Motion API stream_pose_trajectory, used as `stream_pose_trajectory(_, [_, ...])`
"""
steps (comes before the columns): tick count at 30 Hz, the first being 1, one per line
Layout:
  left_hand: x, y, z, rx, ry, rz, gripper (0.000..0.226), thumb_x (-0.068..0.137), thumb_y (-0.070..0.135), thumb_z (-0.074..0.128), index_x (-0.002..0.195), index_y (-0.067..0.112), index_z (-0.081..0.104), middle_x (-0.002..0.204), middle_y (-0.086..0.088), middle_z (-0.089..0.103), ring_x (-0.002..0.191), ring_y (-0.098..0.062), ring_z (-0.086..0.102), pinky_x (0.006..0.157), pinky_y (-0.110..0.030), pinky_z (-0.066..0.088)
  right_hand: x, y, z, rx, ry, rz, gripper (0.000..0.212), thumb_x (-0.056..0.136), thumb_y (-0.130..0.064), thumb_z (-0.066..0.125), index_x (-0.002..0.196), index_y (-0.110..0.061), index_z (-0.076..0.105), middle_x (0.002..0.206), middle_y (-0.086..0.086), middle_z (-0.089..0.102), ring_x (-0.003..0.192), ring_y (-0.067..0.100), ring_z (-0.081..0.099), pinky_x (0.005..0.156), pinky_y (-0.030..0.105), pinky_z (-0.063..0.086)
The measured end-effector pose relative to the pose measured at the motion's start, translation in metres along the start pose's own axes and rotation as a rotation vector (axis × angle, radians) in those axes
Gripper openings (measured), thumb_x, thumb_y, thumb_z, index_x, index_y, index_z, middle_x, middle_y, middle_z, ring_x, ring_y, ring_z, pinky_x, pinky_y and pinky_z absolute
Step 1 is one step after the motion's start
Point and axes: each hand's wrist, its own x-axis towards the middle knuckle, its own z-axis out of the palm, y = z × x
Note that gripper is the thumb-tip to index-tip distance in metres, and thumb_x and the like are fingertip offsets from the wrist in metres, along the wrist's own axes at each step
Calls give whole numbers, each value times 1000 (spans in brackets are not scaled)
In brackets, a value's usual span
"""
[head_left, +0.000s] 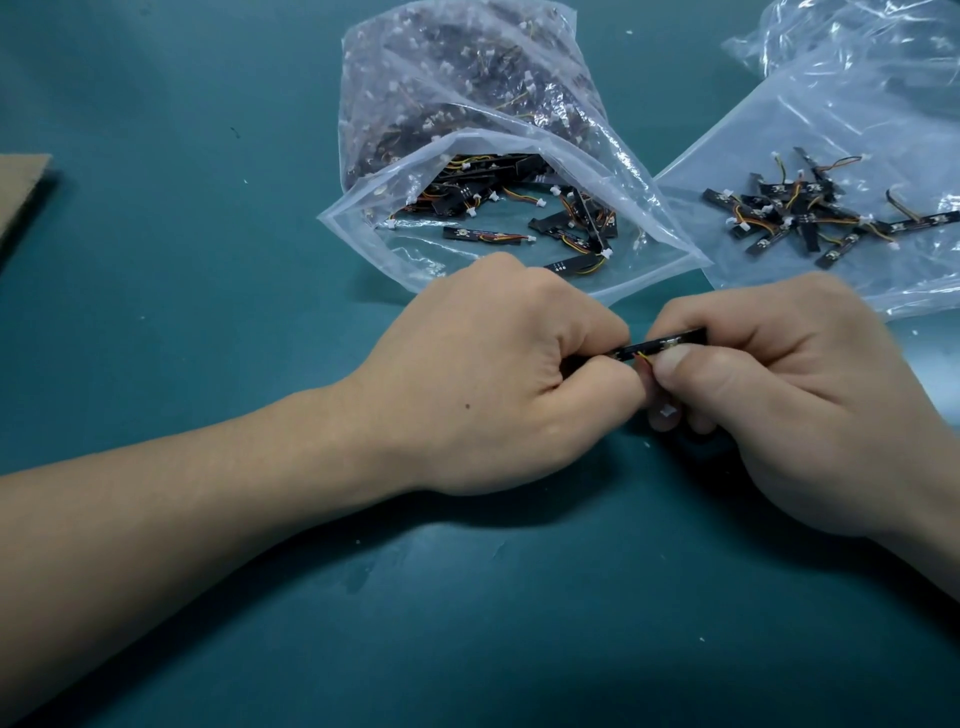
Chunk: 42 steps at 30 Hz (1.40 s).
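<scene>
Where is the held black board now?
Head view, right of centre: black board gripped between left hand and right hand, near the open bag.

The strip (660, 345) shows only in part: its left end is buried under the curled fingers of the left hand (493, 384), and the thumb of the right hand (779, 410) overlaps its lower edge. Its wires (645, 358) pass behind that thumb, so only a bit of the white plug (667, 411) shows below. Marks on the strip are too small to read. Parts (467, 73) in the upper half of the open bag (457, 140) blur behind creased plastic. The cardboard (21, 192) is cut off by the left edge, the flat bag (831, 130) by the right edge, and a third bag (857, 41) by the top corner.
</scene>
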Motion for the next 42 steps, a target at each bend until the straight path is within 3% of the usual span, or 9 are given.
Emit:
stream_pose_trajectory(5, [0,0,0,4,-5,3,35,78,37,41,56,11,35,52,-8,32,51,-26,37,47,-38,35,0,2,0,11,5,7,28,81,-32,50,59,-24,64,50,-4,56,46,18,52,45,34,39])
stream_pose_trajectory(10, [1,0,-1,-40,-11,-11,36,76,39,39,56,9,36,51,-9,35,52,-27,37,47,-36,33,0,2,1,-2,10,-14,29,83,-31,50,60,-22,65,53,-5,59,47,17,53,45,30,39])
stream_pose_trajectory(16, [0,3,-1,-64,-13,-30,34,76,41,38,52,16,36,50,-7,35,51,-25,38,48,-35,33,-1,3,1,-10,-2,-40,29,90,-31,47,65,-34,61,57,-17,60,50,11,57,48,17,39])
stream_pose_trajectory(22, [2,0,-3,-109,2,-46,27,83,19,50,62,4,56,52,-7,43,57,-26,45,53,-40,39,-2,6,1,41,28,-16,32,96,-35,46,74,-26,68,62,-9,67,52,16,59,50,26,44])
stream_pose_trajectory(27, [3,0,-7,-246,-20,-38,26,86,10,51,66,-4,58,57,-15,47,58,-23,43,56,-36,37,-3,9,1,127,50,13,32,97,-37,47,80,-22,69,62,-2,65,49,18,54,46,32,43])
stream_pose_trajectory(37, [2,0,-7,-331,-33,-51,31,88,10,52,57,13,54,50,-5,43,51,-10,39,52,-24,32,-3,10,-1,159,-20,-41,38,101,-35,43,82,-16,69,65,-8,66,52,13,57,51,18,41])
stream_pose_trajectory(42, [2,-2,-8,-368,-41,-73,35,89,9,51,55,-1,45,49,-6,34,49,-13,33,51,-26,29,-5,11,2,196,32,-59,17,100,-32,51,100,-23,66,67,-6,65,55,13,58,53,25,46])
